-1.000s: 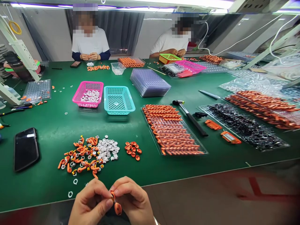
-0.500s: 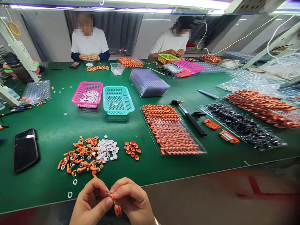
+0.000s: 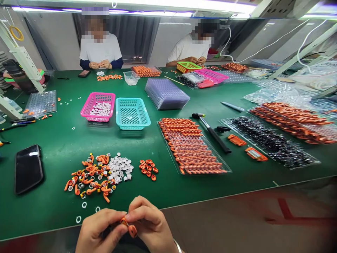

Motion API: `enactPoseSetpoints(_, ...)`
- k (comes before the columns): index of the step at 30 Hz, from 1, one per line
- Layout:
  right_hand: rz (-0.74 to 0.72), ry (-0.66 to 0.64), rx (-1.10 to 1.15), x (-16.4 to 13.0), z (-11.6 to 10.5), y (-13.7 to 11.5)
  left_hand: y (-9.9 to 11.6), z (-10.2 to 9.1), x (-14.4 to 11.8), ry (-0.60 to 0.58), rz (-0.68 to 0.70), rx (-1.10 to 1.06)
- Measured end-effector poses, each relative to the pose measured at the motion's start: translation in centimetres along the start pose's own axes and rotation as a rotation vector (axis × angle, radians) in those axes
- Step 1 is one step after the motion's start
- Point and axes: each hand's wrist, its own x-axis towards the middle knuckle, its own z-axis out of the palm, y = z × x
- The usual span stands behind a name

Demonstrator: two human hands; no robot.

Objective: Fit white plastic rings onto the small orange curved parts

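My left hand [image 3: 98, 232] and my right hand [image 3: 151, 226] meet at the near edge of the green table [image 3: 63, 140], both pinching one small orange rubber part [image 3: 129, 226] between thumbs and fingertips. Just beyond them lies a heap of loose orange parts [image 3: 88, 177] mixed with white rings [image 3: 121, 168], and a small cluster of orange rings [image 3: 149, 168] to its right. A few single white rings [image 3: 84, 205] lie near my left hand.
A black phone [image 3: 28, 168] lies at left. A pink basket [image 3: 98, 106] and a teal basket [image 3: 132, 113] stand mid-table. A clear tray of orange parts [image 3: 192, 146], a hammer [image 3: 212, 132] and a tray of black parts [image 3: 271, 140] lie at right. Two people sit across the table.
My hands have turned the orange part and dropped slightly toward the table edge. The view has shifted a little. Nothing on the table has moved.
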Motion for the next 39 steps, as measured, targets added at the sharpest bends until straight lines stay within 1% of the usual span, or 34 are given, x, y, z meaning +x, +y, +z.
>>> enactPoseSetpoints(4,0.021,-0.043,0.041,0.1,-0.1,-0.2,0.0,-0.3,0.0,-0.041,0.002,0.029)
enactPoseSetpoints(8,0.045,-0.143,0.054,0.3,-0.5,-0.8,0.3,-0.6,0.1,-0.057,-0.005,0.055)
enactPoseSetpoints(10,0.042,-0.194,-0.033,0.4,-0.8,-1.4,0.5,-0.7,0.2,-0.054,-0.015,0.069)
enactPoseSetpoints(12,0.009,-0.202,-0.151,0.4,-1.1,-2.1,0.6,-0.8,0.2,-0.033,-0.007,0.097)
enactPoseSetpoints(15,-0.081,-0.187,-0.316,0.3,-1.3,-2.7,0.5,-0.8,0.2,0.034,0.048,0.181)
enactPoseSetpoints(18,-0.187,-0.211,-0.49,0.1,-1.0,-2.8,0.2,-0.6,0.2,0.103,0.113,0.266)
enactPoseSetpoints(21,-0.263,-0.174,-0.618,0.0,-0.6,-2.4,0.0,-0.3,0.3,0.136,0.155,0.284)
enactPoseSetpoints(23,-0.291,-0.138,-0.658,0.1,-0.5,-2.2,-0.1,-0.2,0.4,0.142,0.165,0.281)
enactPoseSetpoints(26,-0.306,-0.11,-0.663,0.3,-0.4,-2.0,0.0,-0.1,0.5,0.128,0.158,0.271)
enactPoseSetpoints(31,-0.272,-0.072,-0.588,0.4,-0.3,-2.2,-0.1,-0.2,0.4,0.103,0.145,0.242)
enactPoseSetpoints(35,-0.253,-0.075,-0.558,0.3,-0.3,-2.3,-0.2,-0.2,0.2,0.078,0.111,0.249)
enactPoseSetpoints(39,-0.239,-0.085,-0.541,0.1,-0.2,-2.2,0.1,-0.1,0.3,0.088,0.089,0.269)
